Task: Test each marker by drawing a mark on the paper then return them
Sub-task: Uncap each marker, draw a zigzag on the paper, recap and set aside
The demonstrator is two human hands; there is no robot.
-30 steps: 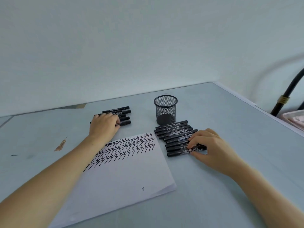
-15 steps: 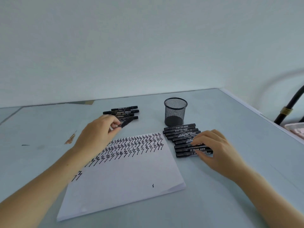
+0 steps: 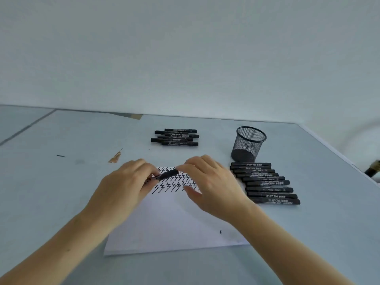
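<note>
A moment ago my left hand (image 3: 125, 186) was at the small pile of black markers (image 3: 175, 137) near the far edge of the bench (image 3: 61, 182) and my right hand (image 3: 211, 186) rested on the longer row of black markers (image 3: 267, 183) towards the right edge. Now both have come together over the white sheet of paper (image 3: 174, 223). The left grips one black felt marker (image 3: 166, 174) by its barrel; the right pinches its cap end. I judge uncapping comes next, then a fresh zigzag beside the earlier marks. The black mesh cup (image 3: 247, 144) stands beyond the row.
</note>
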